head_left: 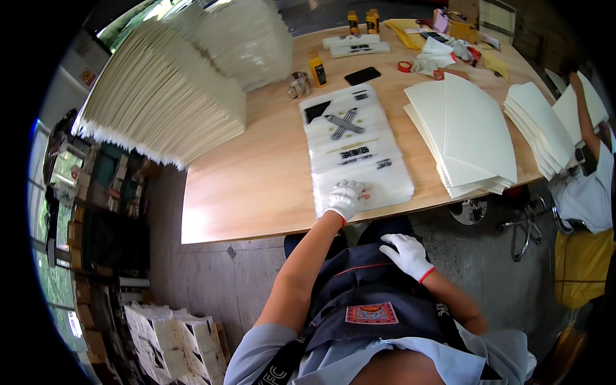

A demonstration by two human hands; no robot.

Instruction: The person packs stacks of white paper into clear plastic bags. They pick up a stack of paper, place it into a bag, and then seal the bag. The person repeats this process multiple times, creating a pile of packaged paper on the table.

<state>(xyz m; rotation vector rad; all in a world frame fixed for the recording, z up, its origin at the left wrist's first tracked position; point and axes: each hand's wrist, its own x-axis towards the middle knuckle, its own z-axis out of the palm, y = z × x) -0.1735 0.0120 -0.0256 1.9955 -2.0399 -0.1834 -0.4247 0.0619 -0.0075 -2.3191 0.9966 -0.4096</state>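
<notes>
A stack of clear printed plastic bags (354, 138) lies flat before me at the table's near edge, with black and yellow print and crossed pencil shapes. My left hand (347, 197), in a white glove with a red cuff, is on the stack's near end. Its fingers are curled against the top bag, with bare fingertips showing at the right side. My right hand (406, 253), gloved likewise, rests on my dark apron (346, 282) below the table edge. Its fingers lie stretched out and hold nothing.
Tall stacks of white sheets (160, 96) stand on the left. White card sheets (462, 128) lie fanned on the right. A phone (362, 76), yellow bottle (317, 69) and red tape roll (404, 67) sit farther back. Another person's arm (585, 115) holds sheets at far right.
</notes>
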